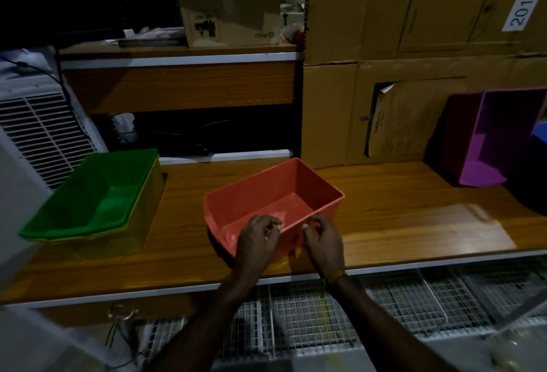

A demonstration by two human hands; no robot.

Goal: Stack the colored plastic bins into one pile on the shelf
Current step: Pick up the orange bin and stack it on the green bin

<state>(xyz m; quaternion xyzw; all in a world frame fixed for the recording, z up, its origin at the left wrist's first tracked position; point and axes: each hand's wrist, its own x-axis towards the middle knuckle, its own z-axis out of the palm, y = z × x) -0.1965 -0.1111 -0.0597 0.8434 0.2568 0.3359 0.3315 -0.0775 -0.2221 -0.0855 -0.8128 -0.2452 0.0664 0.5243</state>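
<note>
Wooden shelf (384,212), dim storeroom; cardboard boxes (414,46) stacked behind, wire mesh (325,318) below.
Orange bin (266,194): centre of shelf, empty, near rim gripped by left hand (257,238) and right hand (324,241).
Green bin (97,194): left, nested in yellow bin (130,235).
Purple bin (491,137): right, standing on its side.

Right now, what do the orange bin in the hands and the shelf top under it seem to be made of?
Orange rectangular bin: looks like moulded plastic, smooth with a slight sheen, thin walls and a rolled rim. Brown shelf top: appears to be wood or wood-print laminate, since grain lines show and light glares off it; which one, I cannot tell.
</note>
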